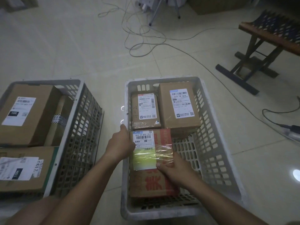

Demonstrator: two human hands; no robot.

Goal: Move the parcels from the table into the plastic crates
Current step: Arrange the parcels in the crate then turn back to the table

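Observation:
Two grey plastic crates stand on the floor. In the right crate (215, 127) lie three cardboard parcels: a small one (145, 111) at the far left, a larger one (178, 104) at the far right, and a long red-printed parcel (151, 184) at the near left. My left hand (121, 143) grips the long parcel's left edge against the crate wall. My right hand (175, 169) rests on top of it, thumb by the label. The left crate (81, 127) holds two large boxes, one far (26, 114) and one near (24, 169).
Loose cables (146, 38) trail over the tiled floor beyond the crates. A dark wooden stool (259, 51) stands at the far right, a tripod leg (155, 12) at the top. A plug and cord (289, 127) lie right of the right crate.

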